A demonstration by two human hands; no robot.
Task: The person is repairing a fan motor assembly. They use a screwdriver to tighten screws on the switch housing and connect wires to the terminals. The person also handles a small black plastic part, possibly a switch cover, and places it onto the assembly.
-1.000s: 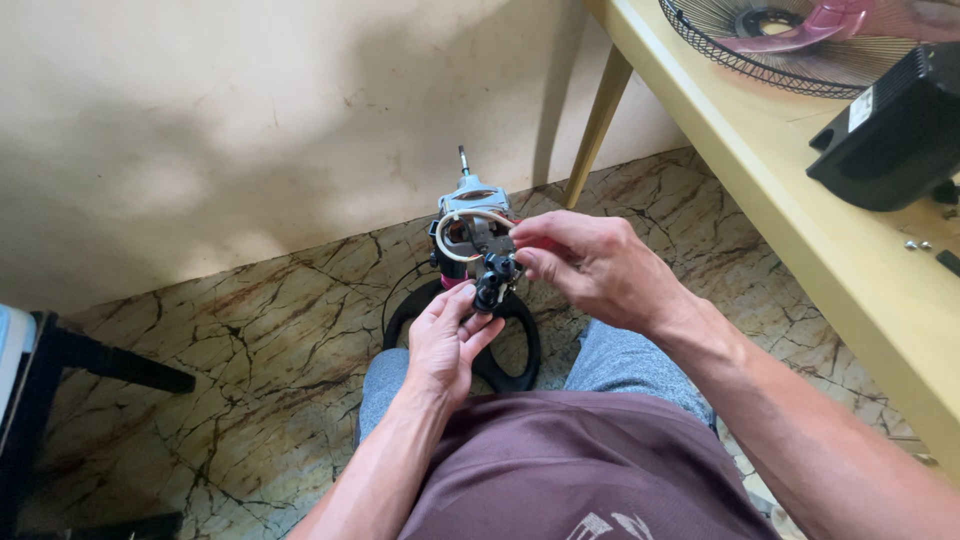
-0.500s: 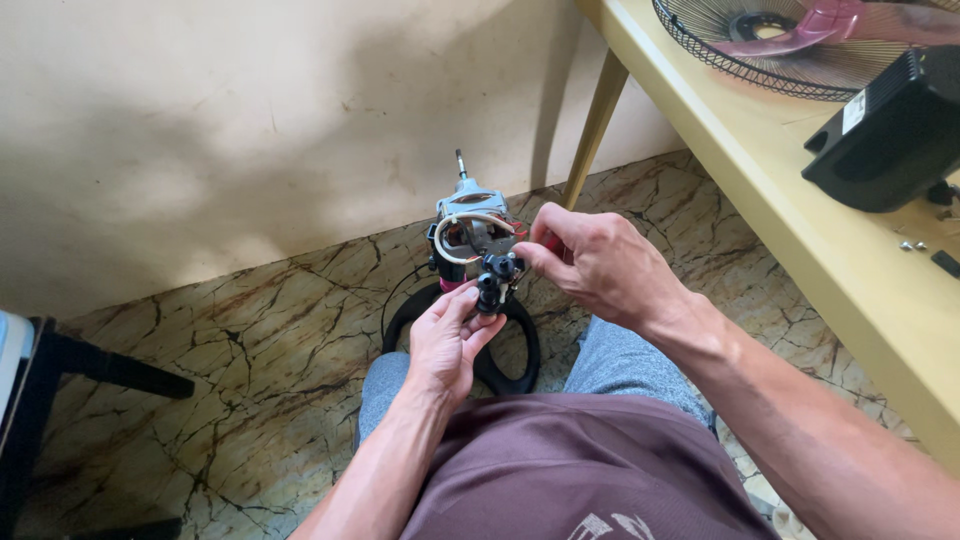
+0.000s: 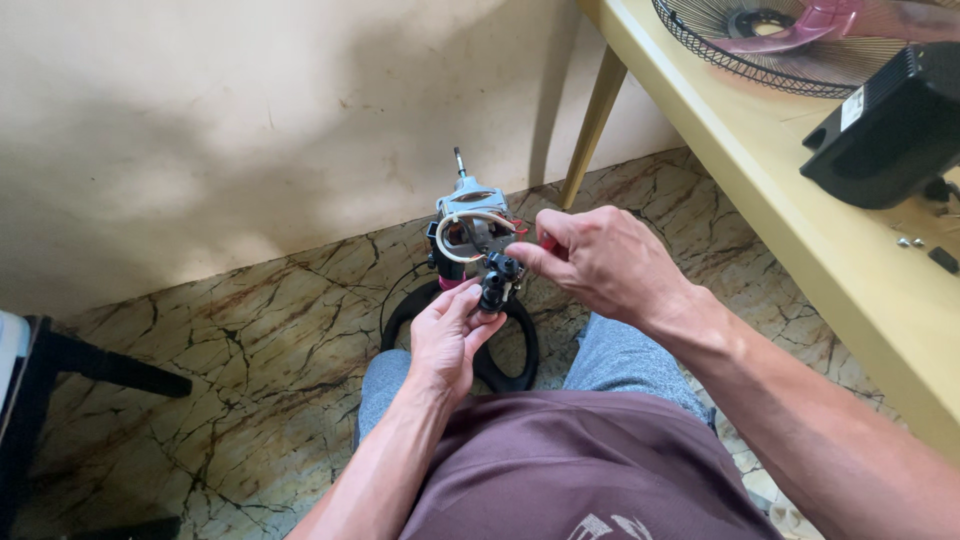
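Note:
A fan motor (image 3: 468, 222) with a bare metal shaft pointing up and a white wire looped across it stands on a black stand above a round black base (image 3: 505, 345) on the floor. My left hand (image 3: 450, 335) pinches a small black part (image 3: 494, 290) at the motor's lower right. My right hand (image 3: 605, 262) comes in from the right, fingertips closed on the same spot, with a bit of something red showing under the fingers.
A yellow table (image 3: 780, 210) runs along the right, its leg (image 3: 590, 125) just behind the motor. On it lie a fan grille with pink blades (image 3: 800, 35), a black housing (image 3: 890, 130) and small screws (image 3: 908, 242). A dark stool (image 3: 60, 370) stands at left. A beige wall is behind.
Both hands have stayed on the motor. My right hand's fingers have shifted slightly at the small black part; the motor has not moved.

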